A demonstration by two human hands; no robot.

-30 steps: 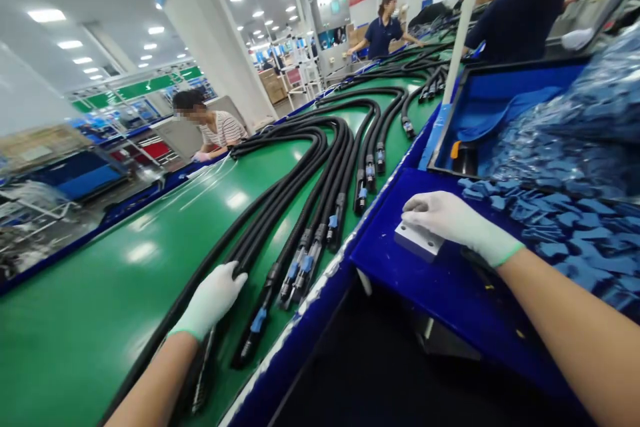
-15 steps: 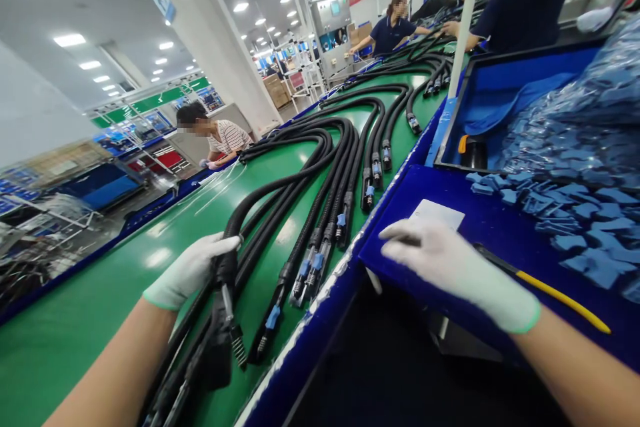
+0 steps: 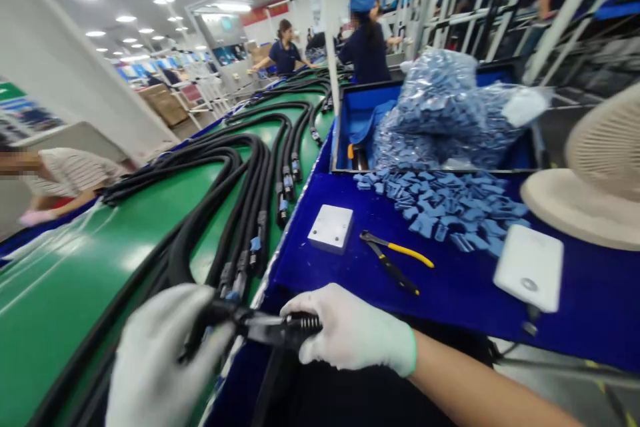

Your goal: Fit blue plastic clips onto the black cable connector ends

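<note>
In white gloves, both my hands hold one black hose (image 3: 223, 312) near its end. My left hand (image 3: 160, 353), smeared by motion, is wrapped round the thick part. The fingers of my right hand (image 3: 345, 330) pinch the hose's tip, where a spring-like coil shows. Between the hands lies a clear and black end fitting (image 3: 267, 329), held roughly level over the bench edge. More black hoses (image 3: 260, 167) lie in curves on the green bench (image 3: 165, 197), some with blue clips (image 3: 255, 244) at their ends.
On the blue surface are a white block (image 3: 331, 227), yellow-and-black pliers (image 3: 395, 257), loose blue clips (image 3: 445, 210), a white device (image 3: 530, 267) and a fan (image 3: 605, 167). Bagged clips (image 3: 440, 107) fill a blue bin (image 3: 357, 123). Other people (image 3: 367, 47) stand along the bench.
The view has turned right. My left hand has brought the hose end toward the bench edge, and my right hand has come from above the blue surface to grip its tip.
</note>
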